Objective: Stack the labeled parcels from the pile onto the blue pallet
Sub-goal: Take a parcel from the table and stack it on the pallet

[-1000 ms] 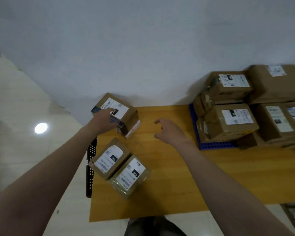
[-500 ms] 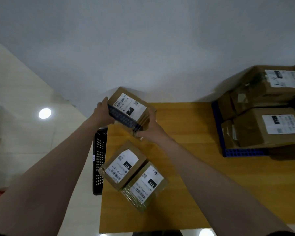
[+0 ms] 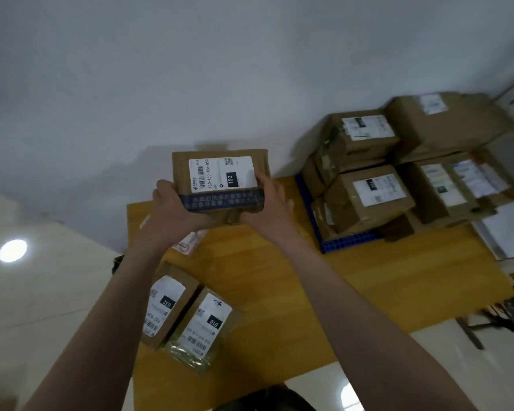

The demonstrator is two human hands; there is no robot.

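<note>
Both hands [image 3: 172, 209] around parcel [image 3: 220, 180]

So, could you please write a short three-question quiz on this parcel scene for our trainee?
1. True or false: the parcel marked 150 rests on the table.
2. Which hand grips that parcel? A) only the left hand B) only the right hand C) both hands
3. Fill in: at the table's near left corner, the parcel marked 032 lies beside the parcel marked ___.

Key: 1) False, it is held up above the table. 2) C. 3) 010, the parcel marked 010.
</note>
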